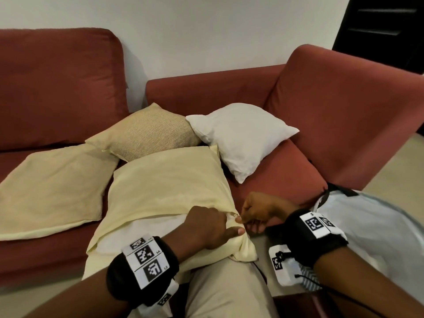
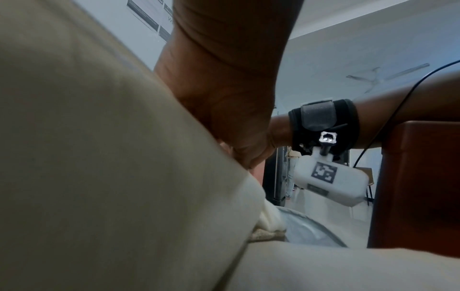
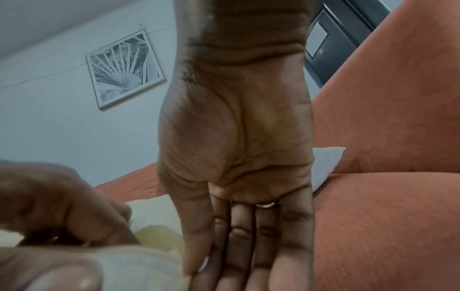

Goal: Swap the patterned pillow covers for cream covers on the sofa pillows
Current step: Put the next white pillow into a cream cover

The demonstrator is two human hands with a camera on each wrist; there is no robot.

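Note:
A pillow in a cream cover (image 1: 165, 193) lies across my knee and the front of the red sofa seat (image 1: 275, 180). Its white insert (image 1: 142, 230) shows at the open near edge. My left hand (image 1: 227, 223) grips bunched cover at the near right corner, thumb stretched out. My right hand (image 1: 241, 218) pinches the cover's edge at that same corner with thumb and forefinger. In the right wrist view the cream cloth (image 3: 139, 263) lies between both hands. A bare white pillow (image 1: 241, 138), a woven tan pillow (image 1: 146, 131) and a flat cream cover (image 1: 52, 189) lie on the seat behind.
The sofa's armrest (image 1: 344, 115) rises at the right. A pale grey fabric bin (image 1: 371, 230) stands beside my right arm on the floor. My knee in beige trousers (image 1: 224, 292) is under the pillow. A dark doorway (image 1: 385, 31) sits at the top right.

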